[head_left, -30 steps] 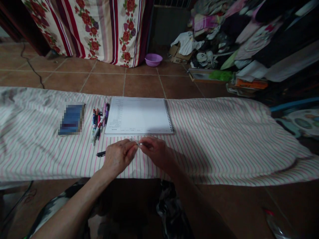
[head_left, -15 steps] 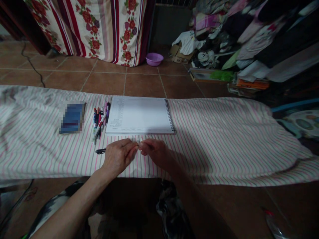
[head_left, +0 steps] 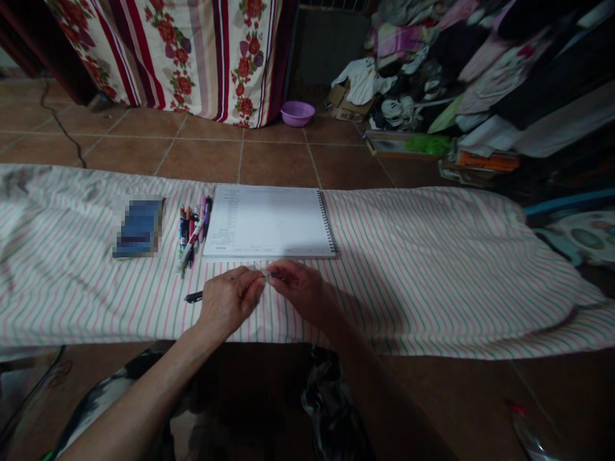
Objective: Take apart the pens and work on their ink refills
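Observation:
My left hand [head_left: 228, 296] is closed around a black pen [head_left: 193, 297], whose dark end sticks out past the palm on the left. Close beside it, my right hand [head_left: 302, 291] pinches a small dark piece [head_left: 274, 274] at the other end of the pen. A thin length shows between the two sets of fingertips; I cannot tell whether the pieces are joined. Just beyond the hands lies an open spiral-bound notebook [head_left: 276, 221] with a mostly blank page. A bunch of pens [head_left: 192, 234] rests along its left side.
Striped cloth [head_left: 408, 275] covers the low table. A blurred blue book-like item [head_left: 139, 227] lies at the left. Past the table are a purple basin [head_left: 298, 114], a floral curtain [head_left: 206, 64] and piled clothes [head_left: 408, 38]. A bottle-like object [head_left: 528, 429] is on the floor.
The fingertips have drawn slightly apart, and a dark piece now shows in my right hand. The pen's left end has dipped a little.

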`<action>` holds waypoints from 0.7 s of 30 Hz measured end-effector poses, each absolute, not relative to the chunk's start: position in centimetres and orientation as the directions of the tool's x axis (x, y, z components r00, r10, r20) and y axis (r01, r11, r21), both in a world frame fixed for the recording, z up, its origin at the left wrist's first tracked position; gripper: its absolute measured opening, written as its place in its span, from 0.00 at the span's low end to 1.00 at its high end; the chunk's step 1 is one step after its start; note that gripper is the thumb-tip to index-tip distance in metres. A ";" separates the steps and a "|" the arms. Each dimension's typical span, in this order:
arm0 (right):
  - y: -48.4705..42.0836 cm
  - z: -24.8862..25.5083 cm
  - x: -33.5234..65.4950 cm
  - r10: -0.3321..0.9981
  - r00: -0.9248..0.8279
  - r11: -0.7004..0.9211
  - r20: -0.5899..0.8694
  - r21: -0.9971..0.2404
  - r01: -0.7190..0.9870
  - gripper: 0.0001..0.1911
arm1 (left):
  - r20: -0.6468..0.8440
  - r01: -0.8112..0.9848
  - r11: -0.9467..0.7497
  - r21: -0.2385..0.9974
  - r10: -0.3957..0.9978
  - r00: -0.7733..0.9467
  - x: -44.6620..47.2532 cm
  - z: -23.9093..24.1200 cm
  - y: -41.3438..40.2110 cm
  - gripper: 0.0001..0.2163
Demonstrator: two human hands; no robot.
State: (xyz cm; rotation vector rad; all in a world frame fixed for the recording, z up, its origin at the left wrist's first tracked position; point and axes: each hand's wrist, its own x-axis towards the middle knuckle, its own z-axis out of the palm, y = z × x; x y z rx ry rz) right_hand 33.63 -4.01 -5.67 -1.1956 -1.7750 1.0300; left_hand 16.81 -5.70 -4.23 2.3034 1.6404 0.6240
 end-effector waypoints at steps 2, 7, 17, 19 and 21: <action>-4.1 -5.4 33.6 0.933 -0.306 0.318 0.191 -0.837 0.445 0.07 | 0.197 0.841 -0.340 0.420 0.939 0.282 16.9 -4.3 -5.7 0.12; -4.3 -5.1 33.3 0.919 -0.341 0.366 0.196 -0.747 0.555 0.06 | 0.174 0.842 -0.348 0.411 0.937 0.302 17.0 -4.5 -5.9 0.13; -4.4 -4.9 33.2 0.907 -0.369 0.387 0.202 -0.745 0.543 0.06 | 0.148 0.855 -0.341 0.391 0.940 0.307 17.0 -4.5 -5.8 0.13; -4.4 -4.7 33.2 0.906 -0.373 0.388 0.199 -0.743 0.545 0.06 | 0.146 0.856 -0.337 0.393 0.941 0.304 17.0 -4.4 -5.8 0.13; -4.4 -4.5 33.3 0.909 -0.364 0.386 0.203 -0.738 0.554 0.06 | 0.145 0.851 -0.338 0.403 0.941 0.305 17.0 -4.4 -5.8 0.13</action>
